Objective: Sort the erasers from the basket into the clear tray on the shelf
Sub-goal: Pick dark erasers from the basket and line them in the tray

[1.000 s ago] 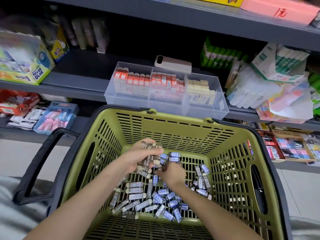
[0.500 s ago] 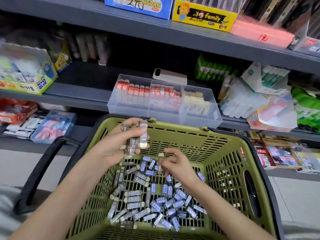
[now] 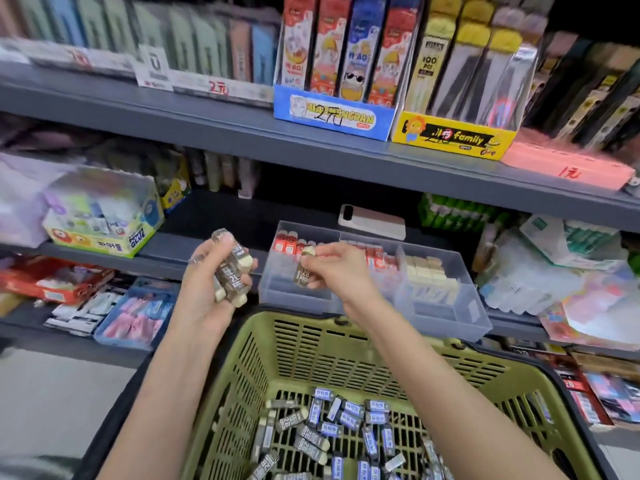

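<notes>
My left hand (image 3: 204, 289) grips a bundle of several grey 2B erasers (image 3: 232, 268) just left of the clear tray (image 3: 298, 296). My right hand (image 3: 332, 268) pinches a single grey 2B eraser (image 3: 302, 273) over the tray's left compartment. The tray sits on the middle shelf with rows of red-sleeved erasers (image 3: 291, 242) and cream erasers (image 3: 427, 268) in it. Below, the green basket (image 3: 311, 344) holds many loose grey and blue-labelled erasers (image 3: 346, 431).
A phone (image 3: 372, 221) lies on the shelf behind the tray. A glue box (image 3: 104, 220) stands to the left, wrapped packs (image 3: 540, 265) to the right. Boxed goods (image 3: 334, 116) fill the upper shelf (image 3: 242, 133). Blue trays (image 3: 135, 317) sit on the lower shelf.
Both hands have risen out of the basket to the shelf tray. The left carries its bundle of erasers; the right now holds one eraser over the tray. The view has tilted upward.
</notes>
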`<state>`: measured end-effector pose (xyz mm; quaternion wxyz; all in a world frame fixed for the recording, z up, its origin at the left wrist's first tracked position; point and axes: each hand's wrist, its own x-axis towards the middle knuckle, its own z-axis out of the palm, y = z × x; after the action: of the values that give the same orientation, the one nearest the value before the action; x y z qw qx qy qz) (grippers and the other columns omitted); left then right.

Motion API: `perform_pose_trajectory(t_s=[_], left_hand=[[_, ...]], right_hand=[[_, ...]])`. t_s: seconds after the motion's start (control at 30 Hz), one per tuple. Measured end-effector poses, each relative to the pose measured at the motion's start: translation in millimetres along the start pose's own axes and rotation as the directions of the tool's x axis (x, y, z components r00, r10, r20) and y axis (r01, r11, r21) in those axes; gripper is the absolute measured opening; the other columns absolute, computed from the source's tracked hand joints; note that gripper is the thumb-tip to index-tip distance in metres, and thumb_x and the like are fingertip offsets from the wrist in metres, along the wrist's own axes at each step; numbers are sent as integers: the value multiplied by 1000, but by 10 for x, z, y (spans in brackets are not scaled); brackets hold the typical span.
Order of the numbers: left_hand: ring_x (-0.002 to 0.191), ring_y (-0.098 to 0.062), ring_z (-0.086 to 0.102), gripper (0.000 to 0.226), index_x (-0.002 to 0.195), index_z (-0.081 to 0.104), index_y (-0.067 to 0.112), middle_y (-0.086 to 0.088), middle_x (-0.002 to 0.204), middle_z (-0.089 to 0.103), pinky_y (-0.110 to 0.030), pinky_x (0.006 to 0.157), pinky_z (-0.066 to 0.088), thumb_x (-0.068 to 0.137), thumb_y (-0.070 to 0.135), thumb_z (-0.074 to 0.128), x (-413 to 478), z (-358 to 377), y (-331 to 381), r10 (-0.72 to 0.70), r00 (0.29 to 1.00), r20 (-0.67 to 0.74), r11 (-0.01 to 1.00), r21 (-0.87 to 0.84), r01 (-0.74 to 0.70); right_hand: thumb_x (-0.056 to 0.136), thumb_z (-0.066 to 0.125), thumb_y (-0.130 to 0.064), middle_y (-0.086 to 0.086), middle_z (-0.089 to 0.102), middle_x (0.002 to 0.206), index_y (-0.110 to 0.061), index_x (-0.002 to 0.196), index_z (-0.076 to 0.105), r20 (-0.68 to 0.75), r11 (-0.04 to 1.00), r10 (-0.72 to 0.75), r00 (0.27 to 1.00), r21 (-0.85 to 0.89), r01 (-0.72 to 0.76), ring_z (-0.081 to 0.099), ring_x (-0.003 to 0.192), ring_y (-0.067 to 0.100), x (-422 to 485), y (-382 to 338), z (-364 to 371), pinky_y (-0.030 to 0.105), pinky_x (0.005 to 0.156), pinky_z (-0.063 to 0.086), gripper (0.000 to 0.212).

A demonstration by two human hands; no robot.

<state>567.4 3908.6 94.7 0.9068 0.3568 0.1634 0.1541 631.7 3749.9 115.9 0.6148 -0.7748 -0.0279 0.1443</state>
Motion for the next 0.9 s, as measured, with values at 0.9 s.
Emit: perform_pose_trajectory(t_s=[0.9], left_hand=[[61, -18, 62, 35, 89, 57, 19, -7, 73, 62, -22, 42, 45, 62, 28, 78, 79, -217, -177, -25, 992, -127, 999, 18, 27]], right_hand=[[89, 52, 4, 19, 67, 105, 0, 103, 64, 291, 871, 249, 924, -484, -82, 57, 71, 11, 340, 34, 273, 21, 73, 51, 19]])
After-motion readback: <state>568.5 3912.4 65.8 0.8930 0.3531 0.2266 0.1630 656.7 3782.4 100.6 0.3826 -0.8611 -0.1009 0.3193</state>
